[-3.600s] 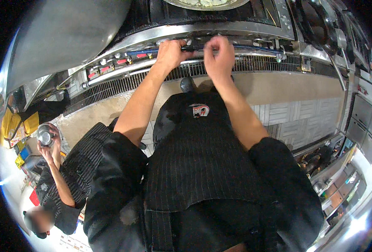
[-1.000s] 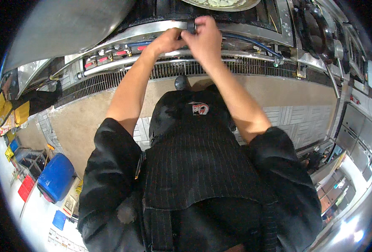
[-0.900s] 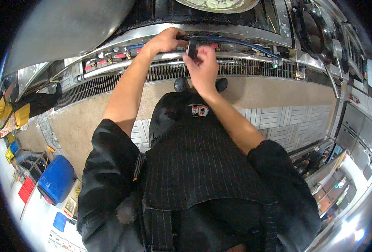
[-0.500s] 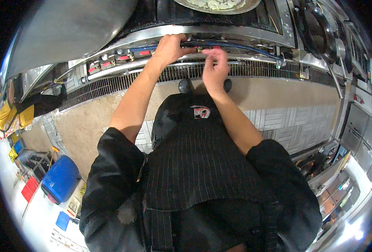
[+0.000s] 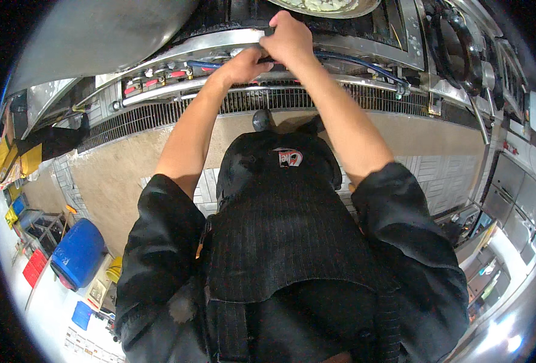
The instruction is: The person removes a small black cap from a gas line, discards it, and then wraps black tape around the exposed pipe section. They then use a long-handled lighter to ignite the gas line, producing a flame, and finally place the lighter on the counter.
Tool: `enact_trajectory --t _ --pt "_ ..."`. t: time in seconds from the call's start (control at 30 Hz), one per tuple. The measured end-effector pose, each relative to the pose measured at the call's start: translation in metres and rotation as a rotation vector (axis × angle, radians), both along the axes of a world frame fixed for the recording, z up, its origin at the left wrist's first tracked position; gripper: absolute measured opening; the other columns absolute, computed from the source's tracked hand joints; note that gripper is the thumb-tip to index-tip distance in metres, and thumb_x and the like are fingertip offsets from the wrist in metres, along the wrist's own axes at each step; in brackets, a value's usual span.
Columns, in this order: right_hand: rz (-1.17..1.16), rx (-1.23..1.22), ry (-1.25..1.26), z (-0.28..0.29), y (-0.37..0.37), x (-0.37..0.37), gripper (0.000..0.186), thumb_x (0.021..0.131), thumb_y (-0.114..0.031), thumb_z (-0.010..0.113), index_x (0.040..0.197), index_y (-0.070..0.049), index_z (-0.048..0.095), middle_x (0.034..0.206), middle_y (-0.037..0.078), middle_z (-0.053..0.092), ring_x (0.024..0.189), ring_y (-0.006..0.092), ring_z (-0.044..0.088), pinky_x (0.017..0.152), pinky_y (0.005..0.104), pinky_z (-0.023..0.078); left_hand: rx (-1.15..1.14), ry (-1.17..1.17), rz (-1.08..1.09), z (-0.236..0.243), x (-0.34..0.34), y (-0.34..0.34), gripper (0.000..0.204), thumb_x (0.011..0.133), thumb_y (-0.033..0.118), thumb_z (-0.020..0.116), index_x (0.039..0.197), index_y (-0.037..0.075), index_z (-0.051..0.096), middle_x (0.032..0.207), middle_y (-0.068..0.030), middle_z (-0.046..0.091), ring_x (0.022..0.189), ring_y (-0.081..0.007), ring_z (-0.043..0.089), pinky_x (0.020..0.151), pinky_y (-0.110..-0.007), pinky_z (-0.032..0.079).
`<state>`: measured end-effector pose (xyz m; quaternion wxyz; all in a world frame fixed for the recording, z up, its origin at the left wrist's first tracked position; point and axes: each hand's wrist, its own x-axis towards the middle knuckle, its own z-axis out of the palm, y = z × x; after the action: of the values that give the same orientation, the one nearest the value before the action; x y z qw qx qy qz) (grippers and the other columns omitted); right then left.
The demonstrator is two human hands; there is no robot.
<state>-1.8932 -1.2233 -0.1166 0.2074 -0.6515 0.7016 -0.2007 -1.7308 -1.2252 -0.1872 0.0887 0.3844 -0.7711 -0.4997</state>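
My left hand (image 5: 245,65) is at the front edge of the stove (image 5: 239,39), its fingers curled and thumb pointing right, among the gas pipes. My right hand (image 5: 292,39) is just above and right of it, fingers bent over the stove's front edge. Something dark and thin shows between the two hands, but what they hold is hidden. A blue hose (image 5: 360,61) runs along the stove front behind my hands. Several red valve handles (image 5: 151,82) line the pipe to the left. Beyond my right hand, a pan (image 5: 365,10) with pale food sits on the stove.
A large metal vessel (image 5: 104,36) fills the upper left. Dark pans (image 5: 452,51) stand at the right, one handle projecting toward the aisle. A metal rail (image 5: 150,95) and a floor grate (image 5: 128,128) run below the stove front. A blue barrel (image 5: 79,253) lies far left.
My right hand has moved up and left from the valves to the stove edge, above my left hand. My left hand has dropped slightly, its fingers still curled.
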Motion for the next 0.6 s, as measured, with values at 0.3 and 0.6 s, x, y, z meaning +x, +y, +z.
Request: enact_trajectory --t 0.3,0.6 --pt "-0.206 -0.051 -0.671 -0.075 0.130 0.000 0.035 0.083 -0.004 0.082 0.104 -0.004 0.054 0.084 0.005 0.065 0.083 0.0152 0.068 0.078 0.0312 0.053 0.097 -0.142 0.089 0.043 -0.015 -0.026 0.047 0.084 0.038 0.077 0.112 0.000 0.072 0.100 -0.0170 0.075 0.090 -0.0232 0.071 0.081 -0.037 0.054" --pt "-0.117 -0.464 -0.217 -0.031 0.089 -0.033 0.009 0.094 -0.011 0.067 0.102 -0.006 0.067 0.099 0.011 0.074 0.094 0.0319 0.071 0.083 0.0425 0.054 -0.329 -0.234 0.269 0.047 -0.024 0.012 0.046 0.078 0.037 0.087 0.105 0.002 0.076 0.088 -0.0263 0.072 0.087 -0.0438 0.071 0.080 -0.046 0.057"
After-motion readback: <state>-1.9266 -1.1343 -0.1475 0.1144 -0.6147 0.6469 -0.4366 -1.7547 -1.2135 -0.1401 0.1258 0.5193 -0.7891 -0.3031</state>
